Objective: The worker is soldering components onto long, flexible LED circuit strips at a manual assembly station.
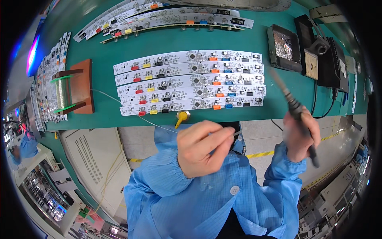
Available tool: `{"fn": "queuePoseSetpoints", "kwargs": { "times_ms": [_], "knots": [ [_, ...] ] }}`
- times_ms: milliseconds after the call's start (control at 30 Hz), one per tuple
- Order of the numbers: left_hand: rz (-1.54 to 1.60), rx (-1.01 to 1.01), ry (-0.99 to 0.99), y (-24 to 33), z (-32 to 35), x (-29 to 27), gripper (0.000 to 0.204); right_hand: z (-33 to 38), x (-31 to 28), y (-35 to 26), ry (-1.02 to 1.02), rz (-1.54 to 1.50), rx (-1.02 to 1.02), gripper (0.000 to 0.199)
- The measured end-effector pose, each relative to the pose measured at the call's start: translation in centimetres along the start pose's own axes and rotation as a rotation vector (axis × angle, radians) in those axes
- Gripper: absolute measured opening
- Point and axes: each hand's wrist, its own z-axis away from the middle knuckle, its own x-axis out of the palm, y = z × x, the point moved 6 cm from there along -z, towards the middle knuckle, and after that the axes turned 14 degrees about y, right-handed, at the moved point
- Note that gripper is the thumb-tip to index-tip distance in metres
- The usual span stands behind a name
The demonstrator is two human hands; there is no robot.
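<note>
My left hand (205, 147) is pinched shut on a thin solder wire (149, 122) just in front of the green table's near edge. The wire runs back to a spool (62, 95) on a brown stand. In my right hand (301, 135), a soldering iron (295, 106) points up and away to the left, its tip blurred near the right end of the boards. Several long white circuit boards (181, 82) lie side by side in the middle of the green mat, carrying red, yellow, black, orange and blue connectors. Neither hand touches them.
More circuit boards (179, 20) lie at the back and others (49, 75) stand at the left. To the right are a dark tray (284, 47) of scraps, a sponge tray (311, 64) and a black box (333, 65) with a cable. A yellow plug (182, 117) sits at the front edge.
</note>
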Motion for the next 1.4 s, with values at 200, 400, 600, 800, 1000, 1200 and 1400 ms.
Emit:
{"fn": "queuePoseSetpoints", "kwargs": {
  "times_ms": [200, 400, 600, 800, 1000, 1200, 1400],
  "knots": [
    [-0.177, 0.044, 0.152, -1.1, -0.6, 0.5, 0.017, -2.4, 0.9, 0.9, -0.202, -0.035, 0.197, 0.024],
    [-0.263, 0.129, 0.166, -1.3, -0.8, 1.2, 0.017, -3.6, 1.6, 1.7, -0.326, -0.007, 0.218, 0.019],
    [-0.289, 0.12, 0.164, -1.7, -0.8, 1.5, 0.016, -4.0, 2.0, 2.2, -0.366, 0.015, 0.21, 0.018],
    [-0.296, 0.129, 0.16, -1.8, -0.9, 1.7, 0.015, -4.2, 2.1, 2.7, -0.337, 0.061, 0.247, 0.021],
    [-0.296, 0.125, 0.159, -1.6, -0.8, 1.8, 0.014, -4.4, 2.2, 3.0, -0.353, 0.026, 0.216, 0.021],
    [-0.264, 0.046, 0.144, -1.7, -0.7, 1.8, 0.015, -4.6, 2.2, 2.9, -0.334, 0.046, 0.215, 0.021],
    [-0.261, 0.038, 0.131, -1.6, -0.7, 1.8, 0.015, -4.5, 2.1, 2.9, -0.306, 0.044, 0.217, 0.021]
  ]
}}
